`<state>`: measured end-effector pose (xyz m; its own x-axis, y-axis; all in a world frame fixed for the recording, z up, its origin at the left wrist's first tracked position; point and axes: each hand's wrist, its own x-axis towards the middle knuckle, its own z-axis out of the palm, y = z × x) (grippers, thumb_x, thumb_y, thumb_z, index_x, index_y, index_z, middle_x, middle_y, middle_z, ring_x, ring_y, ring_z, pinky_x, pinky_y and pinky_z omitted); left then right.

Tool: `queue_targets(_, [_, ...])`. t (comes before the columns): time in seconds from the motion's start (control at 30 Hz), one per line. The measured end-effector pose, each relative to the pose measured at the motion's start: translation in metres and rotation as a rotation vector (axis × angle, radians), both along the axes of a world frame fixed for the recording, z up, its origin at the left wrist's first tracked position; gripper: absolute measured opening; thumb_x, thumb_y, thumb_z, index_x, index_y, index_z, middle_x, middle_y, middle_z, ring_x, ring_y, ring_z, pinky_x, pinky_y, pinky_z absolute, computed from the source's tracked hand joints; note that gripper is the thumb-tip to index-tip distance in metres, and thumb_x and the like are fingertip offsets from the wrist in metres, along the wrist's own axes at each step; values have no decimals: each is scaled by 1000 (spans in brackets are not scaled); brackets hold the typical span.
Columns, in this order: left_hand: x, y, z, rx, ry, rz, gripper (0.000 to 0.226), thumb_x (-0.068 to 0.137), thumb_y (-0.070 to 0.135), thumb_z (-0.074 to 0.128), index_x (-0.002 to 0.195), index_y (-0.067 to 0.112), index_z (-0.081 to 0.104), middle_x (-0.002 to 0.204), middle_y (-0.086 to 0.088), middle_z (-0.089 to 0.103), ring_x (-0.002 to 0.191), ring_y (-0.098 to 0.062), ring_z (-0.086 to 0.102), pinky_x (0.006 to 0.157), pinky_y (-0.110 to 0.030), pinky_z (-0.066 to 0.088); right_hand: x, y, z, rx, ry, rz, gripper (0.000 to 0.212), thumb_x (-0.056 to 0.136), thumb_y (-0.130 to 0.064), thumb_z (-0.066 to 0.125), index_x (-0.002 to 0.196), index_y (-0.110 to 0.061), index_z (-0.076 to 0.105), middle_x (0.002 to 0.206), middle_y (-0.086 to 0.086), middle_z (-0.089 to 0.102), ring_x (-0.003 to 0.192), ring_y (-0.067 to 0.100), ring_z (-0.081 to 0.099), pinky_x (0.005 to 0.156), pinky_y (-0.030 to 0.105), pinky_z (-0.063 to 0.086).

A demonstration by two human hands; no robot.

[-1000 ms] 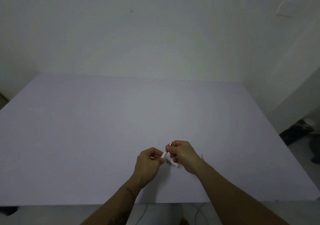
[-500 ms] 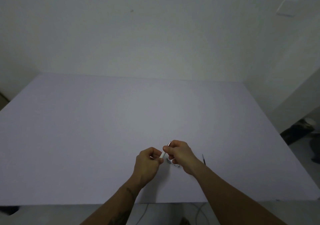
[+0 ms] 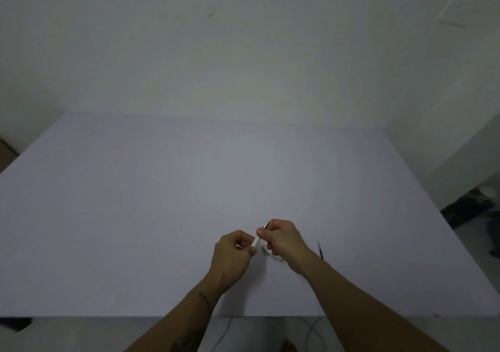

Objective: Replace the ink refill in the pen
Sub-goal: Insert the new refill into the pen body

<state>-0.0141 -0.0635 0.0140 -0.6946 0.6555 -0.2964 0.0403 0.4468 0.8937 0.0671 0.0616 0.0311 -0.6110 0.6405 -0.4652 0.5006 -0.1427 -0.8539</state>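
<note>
Pen (image 3: 256, 241) sits pinched between both hands, left hand (image 3: 232, 254) closed on its lower end, right hand (image 3: 281, 239) gripping the upper. Small loose parts (image 3: 270, 253) lie just beneath it — a slip could scatter them. A thin dark refill (image 3: 320, 249) rests right of the pen on the counter (image 3: 135, 216) — easily nudged away.

White pen (image 3: 256, 241); dark thin refill (image 3: 320, 249); pale lavender-grey table (image 3: 135, 202); off-white wall (image 3: 216, 54).

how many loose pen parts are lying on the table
2 that I can tell: a thin dark refill right of the right hand, and small metal bits below that hand, partly hidden, so more may be there.
</note>
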Motion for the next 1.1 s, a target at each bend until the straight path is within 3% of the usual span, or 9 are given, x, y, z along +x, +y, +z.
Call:
queue_targets(0.23, [-2, 0, 0, -14, 5, 34, 14, 79, 8, 71, 77, 22, 69, 74, 0, 67, 68, -15, 62, 60, -22, 49, 4, 7, 4, -15, 23, 6, 4, 83, -18, 71, 84, -15, 73, 71, 3, 64, 58, 14, 55, 52, 24, 44])
queue_targets(0.33, [-2, -4, -3, -35, 5, 70, 13, 80, 8, 71, 78, 21, 68, 73, 1, 66, 65, -12, 61, 55, -17, 46, 10, 17, -7, 250, -164, 32, 17, 83, -18, 70, 99, -20, 72, 87, 5, 69, 70, 15, 62, 60, 22, 47])
queue_targets(0.53, [0, -15, -13, -91, 14, 68, 7, 80, 11, 70, 83, 18, 69, 76, 1, 68, 68, -13, 62, 57, -17, 45, 20, 14, -43, 589, -451, 355, 36, 83, -27, 64, 117, -17, 61, 114, 6, 60, 101, 24, 59, 76, 28, 44])
queue_targets(0.73, [1, -27, -20, -140, 40, 56, 6, 80, 15, 70, 83, 20, 69, 76, 2, 68, 68, -11, 63, 58, -17, 45, 23, 1, -67, 820, -478, 448, 23, 84, -22, 61, 104, -15, 52, 106, 8, 58, 90, 26, 57, 63, 30, 36])
queue_targets(0.87, [0, -31, -19, -150, 47, 73, 7, 79, 14, 71, 82, 21, 70, 74, 3, 68, 64, -9, 61, 54, -13, 42, 21, 3, -64, 754, -485, 413, 18, 80, -17, 58, 97, -13, 56, 98, 7, 62, 86, 26, 57, 62, 30, 39])
queue_targets(0.93, [1, -31, -17, -145, 51, 79, 7, 78, 15, 71, 80, 22, 70, 74, 3, 69, 64, -9, 61, 55, -16, 43, 20, 5, -58, 638, -449, 292, 14, 77, -16, 55, 91, -14, 58, 87, 3, 62, 76, 24, 57, 59, 28, 40])
queue_targets(1.0, [2, -28, -15, -134, 57, 80, 7, 77, 14, 71, 78, 22, 70, 74, 2, 69, 66, -12, 62, 58, -21, 47, 17, 7, -46, 479, -350, 123, 10, 77, -14, 55, 85, -16, 59, 78, -1, 61, 65, 18, 56, 53, 26, 40])
queue_targets(1.1, [4, -23, -11, -106, 50, 63, 8, 78, 13, 70, 79, 21, 69, 76, 0, 70, 68, -15, 63, 61, -26, 51, 12, 16, -20, 296, -161, -55, 10, 72, -12, 61, 81, -17, 64, 75, 1, 70, 68, 18, 64, 55, 25, 44])
